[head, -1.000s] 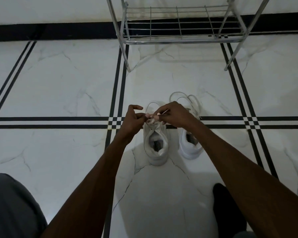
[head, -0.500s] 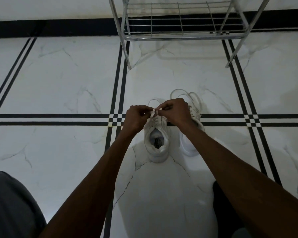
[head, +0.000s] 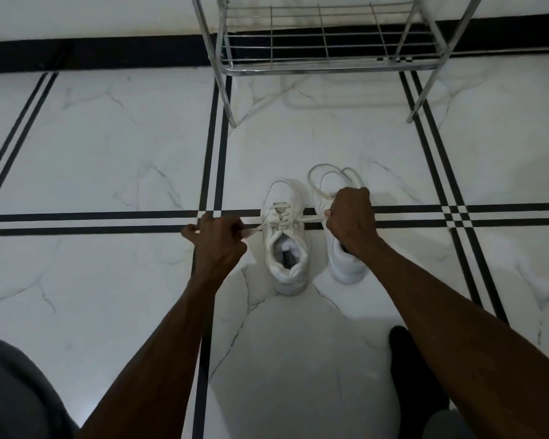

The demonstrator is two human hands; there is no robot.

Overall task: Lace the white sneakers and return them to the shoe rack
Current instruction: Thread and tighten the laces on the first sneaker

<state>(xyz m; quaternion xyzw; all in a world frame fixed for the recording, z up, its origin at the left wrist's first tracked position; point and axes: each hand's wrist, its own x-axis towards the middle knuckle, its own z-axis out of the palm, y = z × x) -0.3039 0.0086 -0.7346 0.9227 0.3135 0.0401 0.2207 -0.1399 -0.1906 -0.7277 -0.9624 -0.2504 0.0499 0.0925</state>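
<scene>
A: Left hand fisted round one lace end, right hand fisted round the other lace end; both pulled taut, out and away from the left sneaker between the hands.

B: And the right sneaker?

A: Partly under the right hand, just beside its mate, with a slack lace loop beyond the knuckles. Both standing on the floor, well short of the shoe rack farther ahead.

B: Likely trouble?

A: Uneven pulling: probably one end left long, the other short for tying. Too hard a tug: shoe tipped or dragged sideways. Slack from loosened fingers: crossings gone loose. Also a chance of catching the neighbour's loose loop under the right hand.
</scene>
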